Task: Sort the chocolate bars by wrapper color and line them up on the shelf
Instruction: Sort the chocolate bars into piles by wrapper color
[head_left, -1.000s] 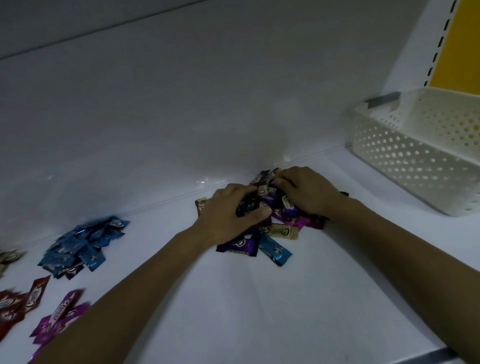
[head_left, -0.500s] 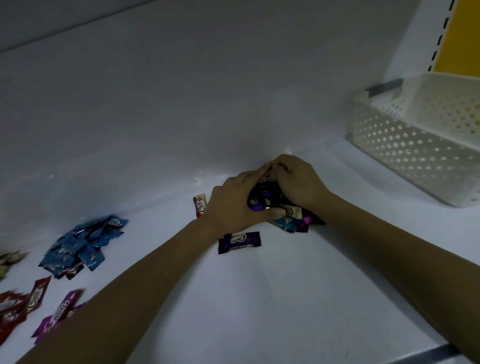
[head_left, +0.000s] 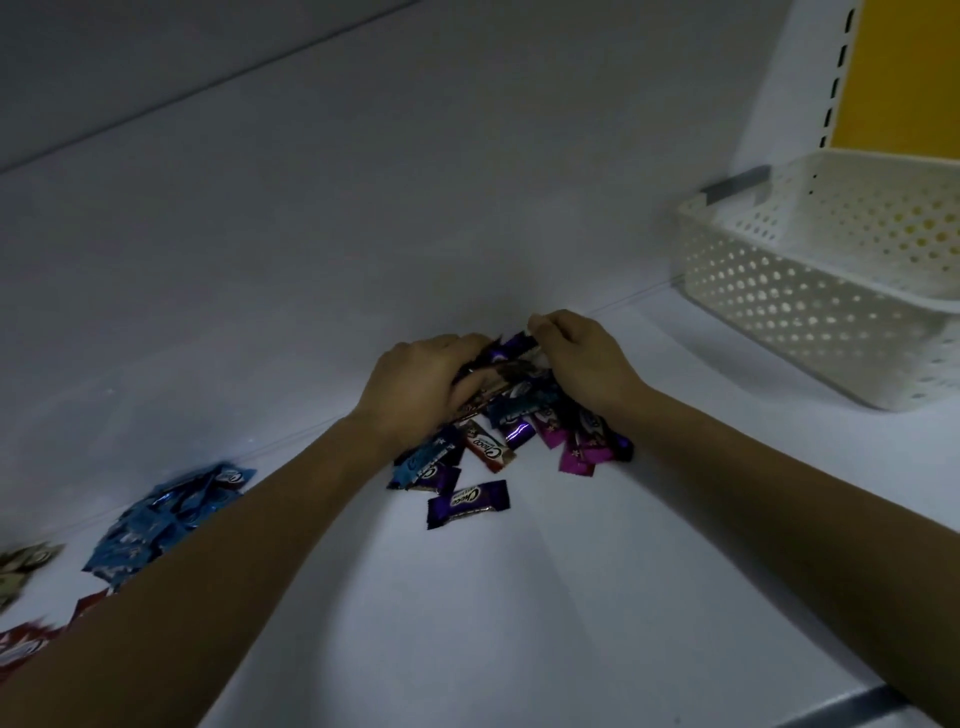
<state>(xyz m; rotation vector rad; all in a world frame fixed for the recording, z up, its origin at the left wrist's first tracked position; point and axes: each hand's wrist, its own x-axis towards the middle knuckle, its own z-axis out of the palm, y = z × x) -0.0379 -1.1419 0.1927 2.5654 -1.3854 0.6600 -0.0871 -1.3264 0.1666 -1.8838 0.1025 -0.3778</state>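
Both hands (left (head_left: 415, 387), right (head_left: 587, 364)) on bars (head_left: 517, 410)

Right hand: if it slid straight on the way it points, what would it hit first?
Probably the shelf's back wall, just beyond the purple bar that the right hand pinches; depth is unclear.

Shelf (head_left: 519, 623): plain white. Basket (head_left: 810, 312), right: white, dotted with round holes. Panel (head_left: 904, 78), upper right: yellow. Left pile (head_left: 156, 525), lower left: blue wrappers. Mixed pile (head_left: 488, 449), centre: purple, blue, magenta and brown wrappers.
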